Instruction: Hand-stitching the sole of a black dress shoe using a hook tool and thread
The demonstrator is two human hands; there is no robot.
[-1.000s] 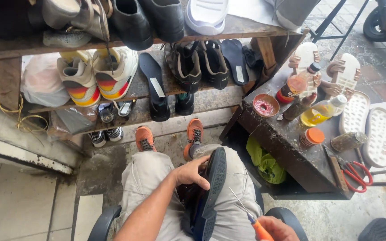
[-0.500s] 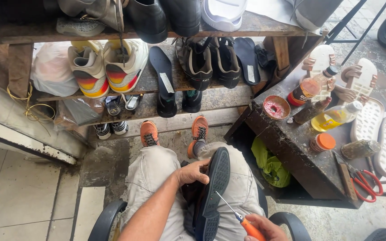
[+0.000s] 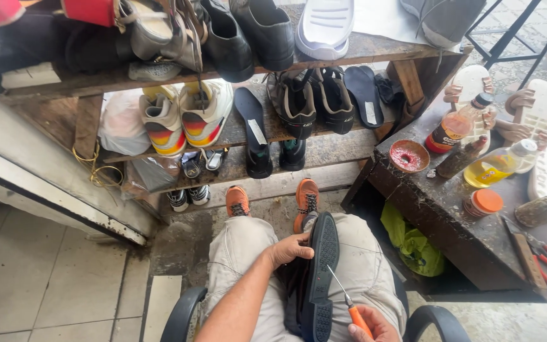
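- Gripping the black shoe near its toe, the left hand curls its fingers over the sole's edge; the shoe stands sole-up on the lap.
- Right hand pinches an orange-handled awl, tip at the sole.
- Workbench with bottles stands to the right.

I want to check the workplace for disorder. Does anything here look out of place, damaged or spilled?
Nothing looks spilled. Two things stand out: loose insoles lie among the shoes on the shelf, and sandals lie sole-up on the bench among bottles. The left hand steadies a black shoe sole-up; the right hand holds an awl.
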